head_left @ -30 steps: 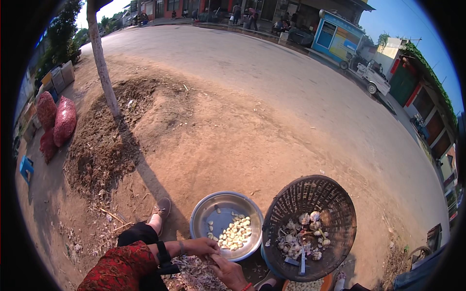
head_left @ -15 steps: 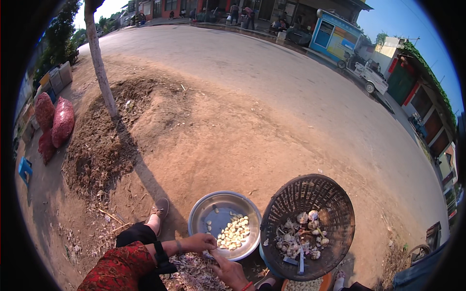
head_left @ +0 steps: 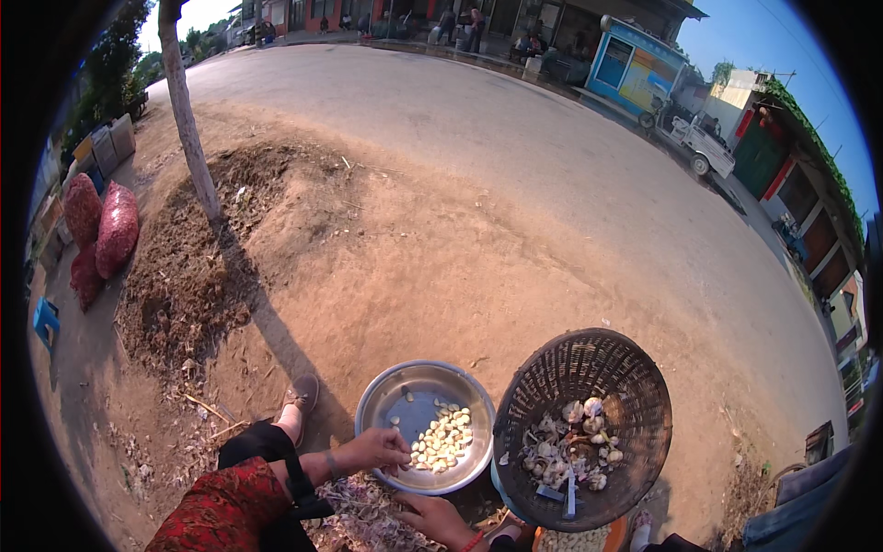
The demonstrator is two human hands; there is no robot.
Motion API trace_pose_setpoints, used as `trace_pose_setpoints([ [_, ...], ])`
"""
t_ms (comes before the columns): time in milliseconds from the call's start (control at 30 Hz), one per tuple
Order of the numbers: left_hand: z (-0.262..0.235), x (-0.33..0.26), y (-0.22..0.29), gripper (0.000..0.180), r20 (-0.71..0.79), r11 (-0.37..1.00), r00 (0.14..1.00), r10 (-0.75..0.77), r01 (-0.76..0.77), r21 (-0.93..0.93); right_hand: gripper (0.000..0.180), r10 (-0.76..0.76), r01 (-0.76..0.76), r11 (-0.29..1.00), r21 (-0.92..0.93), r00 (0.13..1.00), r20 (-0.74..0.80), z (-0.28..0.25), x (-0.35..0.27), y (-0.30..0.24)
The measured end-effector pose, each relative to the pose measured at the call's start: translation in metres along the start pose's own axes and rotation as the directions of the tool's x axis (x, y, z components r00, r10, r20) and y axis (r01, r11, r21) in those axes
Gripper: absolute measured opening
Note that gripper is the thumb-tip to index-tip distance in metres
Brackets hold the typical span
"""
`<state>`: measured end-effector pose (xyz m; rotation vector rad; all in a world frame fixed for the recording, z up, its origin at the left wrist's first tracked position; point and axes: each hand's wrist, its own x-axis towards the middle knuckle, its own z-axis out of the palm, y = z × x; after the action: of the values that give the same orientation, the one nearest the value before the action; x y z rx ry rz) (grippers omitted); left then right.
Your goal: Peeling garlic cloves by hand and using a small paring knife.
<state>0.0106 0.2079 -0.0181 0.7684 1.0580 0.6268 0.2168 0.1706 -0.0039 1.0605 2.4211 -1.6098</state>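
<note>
My left hand is over the lower left rim of a wide metal basin, fingers bent and pressed together; what they pinch, if anything, is too small to make out. Peeled garlic cloves lie in the basin, mostly toward its right side. Just below the basin is my right hand, its fingers curled above a heap of garlic skins; I cannot make out what is in them. On the right, a dark woven basket holds garlic bulbs and a knife.
Beneath the basket sits an orange tub with pale cloves in it. A tree trunk rises from bare dirt at left, near red mesh sacks and a blue stool. Beyond runs a road with a parked white three-wheeler.
My left hand has moved up and slightly right, away from my right hand and over the basin's edge. My right hand has shifted slightly down, and the two hands are now apart.
</note>
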Motion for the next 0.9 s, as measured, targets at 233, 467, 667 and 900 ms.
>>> trace_pose_setpoints([
  [233, 0.006, -0.001, 0.027, 0.012, 0.026, 0.980, 1.000, 0.018, -0.013, -0.199, 0.032, 0.157, 0.196, 0.660, 0.725, 0.908, -0.388, -0.039, 0.000, -0.007],
  [467, 0.013, 0.006, 0.033, 0.012, 0.059, 0.967, 0.995, -0.075, 0.088, -0.240, 0.032, 0.275, 0.167, 0.671, 0.722, 0.848, -0.452, -0.051, 0.000, -0.005],
  [667, 0.016, 0.000, 0.022, 0.011, 0.085, 0.964, 0.992, -0.092, 0.110, -0.244, 0.029, 0.175, 0.146, 0.830, 0.539, 0.849, -0.499, -0.035, -0.002, -0.003],
  [900, 0.020, -0.002, 0.021, 0.013, 0.164, 0.976, 0.985, -0.054, 0.087, -0.198, 0.027, 0.220, 0.147, 0.765, 0.627, 0.855, -0.469, -0.035, -0.001, -0.007],
])
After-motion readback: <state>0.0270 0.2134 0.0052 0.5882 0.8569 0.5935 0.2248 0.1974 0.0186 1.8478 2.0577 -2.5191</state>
